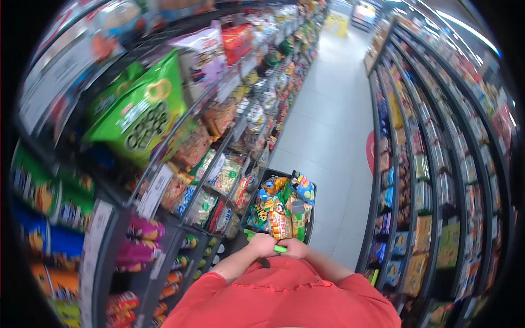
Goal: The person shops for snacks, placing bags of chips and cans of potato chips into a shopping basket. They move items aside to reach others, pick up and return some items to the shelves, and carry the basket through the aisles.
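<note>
Both of my hands are closed round the bright green handle (280, 249) of a shopping cart, close in front of my red shirt. My left hand (262, 244) grips the handle's left part, and my right hand (296, 249) sits just beside it on the right. Beyond the handle is the cart's dark basket (312, 210), loaded with several packaged goods. Among them are a red and yellow snack bag (280, 223), a blue bag (302, 185) at the far right corner, and a container with a grey lid (298, 208).
Close on the left stands a snack shelf with a large green bag (145, 112) and price labels (155, 191). Another stocked shelf (432, 180) curves along the right. Between them the pale tiled aisle floor (322, 136) runs ahead to a yellow sign (336, 24).
</note>
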`<control>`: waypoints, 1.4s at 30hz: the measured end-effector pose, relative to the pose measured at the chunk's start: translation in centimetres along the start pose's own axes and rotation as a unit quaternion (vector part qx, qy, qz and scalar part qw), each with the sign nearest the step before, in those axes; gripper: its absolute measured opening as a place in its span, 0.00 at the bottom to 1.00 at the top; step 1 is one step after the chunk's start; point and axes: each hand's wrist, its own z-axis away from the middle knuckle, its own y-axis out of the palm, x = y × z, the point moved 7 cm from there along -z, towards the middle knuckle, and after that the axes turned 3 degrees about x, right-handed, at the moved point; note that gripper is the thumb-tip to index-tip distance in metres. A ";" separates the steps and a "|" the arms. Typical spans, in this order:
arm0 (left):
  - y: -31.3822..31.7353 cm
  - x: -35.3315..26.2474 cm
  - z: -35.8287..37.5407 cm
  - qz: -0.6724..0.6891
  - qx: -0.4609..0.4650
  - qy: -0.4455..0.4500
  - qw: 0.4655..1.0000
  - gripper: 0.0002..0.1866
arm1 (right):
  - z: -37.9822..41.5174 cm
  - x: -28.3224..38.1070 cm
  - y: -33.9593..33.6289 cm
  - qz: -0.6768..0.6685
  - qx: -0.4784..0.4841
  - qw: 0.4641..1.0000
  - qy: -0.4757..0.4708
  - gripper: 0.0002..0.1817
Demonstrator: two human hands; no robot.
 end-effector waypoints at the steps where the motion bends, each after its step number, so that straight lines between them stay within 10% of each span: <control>1: -0.6 0.0 -0.5 0.005 -0.011 0.008 1.000 0.23 | -0.1 0.1 -0.1 -0.014 -0.019 1.000 0.009 0.21; 3: -1.8 0.2 -1.5 -0.009 0.007 0.017 1.000 0.23 | 0.3 0.0 -1.5 0.152 -0.087 0.980 0.092 0.19; 10: -5.2 1.1 -5.7 -0.010 0.011 0.011 1.000 0.21 | -0.4 -2.0 -5.2 0.093 -0.211 0.963 0.140 0.16; 26: -14.8 3.1 -18.9 -0.057 0.044 -0.045 0.996 0.23 | -7.3 -9.1 -18.6 0.080 -0.219 0.972 -0.001 0.13; 42: -18.6 8.7 -27.9 -0.047 0.008 -0.024 0.999 0.21 | -12.9 -11.6 -27.3 0.071 -0.155 0.981 0.095 0.13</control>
